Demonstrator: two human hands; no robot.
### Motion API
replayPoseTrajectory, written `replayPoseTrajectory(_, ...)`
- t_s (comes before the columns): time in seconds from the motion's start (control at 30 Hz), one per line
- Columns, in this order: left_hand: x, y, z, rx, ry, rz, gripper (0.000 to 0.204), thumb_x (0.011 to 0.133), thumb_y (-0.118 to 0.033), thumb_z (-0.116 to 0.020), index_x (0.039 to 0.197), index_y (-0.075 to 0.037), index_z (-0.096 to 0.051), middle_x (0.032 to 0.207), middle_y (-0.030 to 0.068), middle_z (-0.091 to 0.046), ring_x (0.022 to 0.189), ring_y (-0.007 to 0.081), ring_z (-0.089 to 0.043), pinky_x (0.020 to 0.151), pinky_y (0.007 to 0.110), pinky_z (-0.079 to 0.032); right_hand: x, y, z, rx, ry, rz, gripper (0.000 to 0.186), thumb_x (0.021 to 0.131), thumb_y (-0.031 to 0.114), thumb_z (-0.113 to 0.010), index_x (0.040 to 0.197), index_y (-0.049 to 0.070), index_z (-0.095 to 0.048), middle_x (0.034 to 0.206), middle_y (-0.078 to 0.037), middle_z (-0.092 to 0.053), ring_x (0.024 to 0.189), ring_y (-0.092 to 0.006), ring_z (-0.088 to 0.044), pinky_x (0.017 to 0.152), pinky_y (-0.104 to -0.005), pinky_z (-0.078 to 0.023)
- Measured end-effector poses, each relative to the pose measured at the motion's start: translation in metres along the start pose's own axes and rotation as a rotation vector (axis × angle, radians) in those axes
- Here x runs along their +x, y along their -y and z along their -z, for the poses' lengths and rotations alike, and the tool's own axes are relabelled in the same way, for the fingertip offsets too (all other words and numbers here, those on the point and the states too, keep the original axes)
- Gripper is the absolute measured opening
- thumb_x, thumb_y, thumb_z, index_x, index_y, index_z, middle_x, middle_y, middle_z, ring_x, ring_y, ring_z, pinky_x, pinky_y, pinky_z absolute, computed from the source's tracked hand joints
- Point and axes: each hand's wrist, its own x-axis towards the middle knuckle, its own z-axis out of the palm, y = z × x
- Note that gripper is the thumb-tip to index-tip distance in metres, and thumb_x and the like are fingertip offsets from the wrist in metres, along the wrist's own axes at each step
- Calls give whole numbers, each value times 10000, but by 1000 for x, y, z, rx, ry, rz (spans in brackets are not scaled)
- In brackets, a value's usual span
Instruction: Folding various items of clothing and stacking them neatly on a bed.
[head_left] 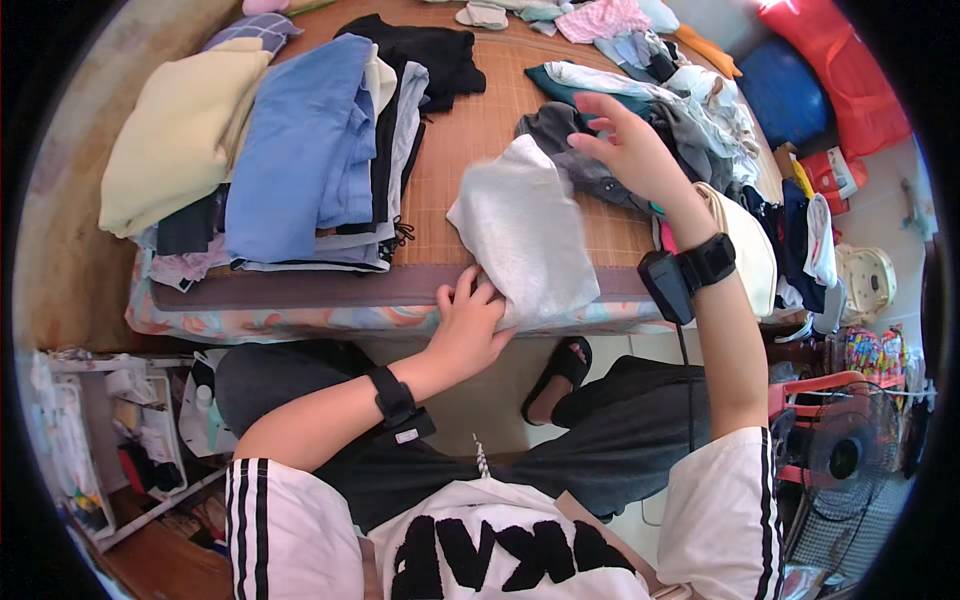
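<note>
A folded light grey garment (525,235) lies at the front middle of the bed’s woven mat (455,135). My left hand (465,320) grips its near-left corner, fingertips curled at the fabric’s edge. My right hand (625,150) is raised just beyond the garment’s far-right side, fingers apart and slightly bent, with nothing in them. Beneath that hand lies a heap of dark grey clothing (550,125).
Yellow (170,140) and blue (295,150) folded clothes form piles on the left. Loose clothing (710,110) covers the back right. A blue bag (785,95), red bag (840,70), fan (845,460) and white rack (105,430) surround the bed.
</note>
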Motion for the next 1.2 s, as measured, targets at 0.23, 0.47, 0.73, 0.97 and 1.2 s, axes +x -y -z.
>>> replayPoseTrajectory(0.23,-9,0,4,-115,-152,78,480,669,-206,-748,1073,-42,-548,1302,186,-338,1251,368,-262,942,488,-239,-62,-34,-28,-257,441,-423,387,804,247,-685,1086,0,-586,970,-109,-650,874,-185,-619,786,-305,-487)
replayPoseTrajectory(0.47,-8,-3,-11,-41,-220,74,304,670,-182,-741,917,-42,-632,1190,134,-425,1189,328,-316,945,476,-232,-93,-73,-44,-103,508,-453,290,745,285,-708,845,16,-667,726,-99,-656,718,-198,-638,675,-308,-493)
replayPoseTrajectory(0.73,-6,-3,21,-215,303,222,182,717,-164,-681,854,-44,-688,1012,168,-565,904,356,-569,774,412,-439,-96,-44,-35,-199,748,-435,210,741,196,-708,803,5,-648,618,-62,-613,604,-138,-590,604,-274,-462)
replayPoseTrajectory(0.97,2,-12,46,-424,614,553,135,784,-133,-623,794,-6,-666,721,133,-631,614,221,-647,605,360,-504,-58,-52,-56,17,177,-208,383,719,169,-736,1060,40,-618,1005,-84,-647,919,-184,-610,787,-305,-472)
replayPoseTrajectory(1.2,-15,12,33,-540,598,490,134,813,-103,-622,864,19,-644,695,50,-638,615,119,-628,593,255,-502,-29,-50,-95,-86,308,-192,622,663,222,-787,1201,44,-532,1136,-129,-587,1028,-269,-570,896,-338,-446)
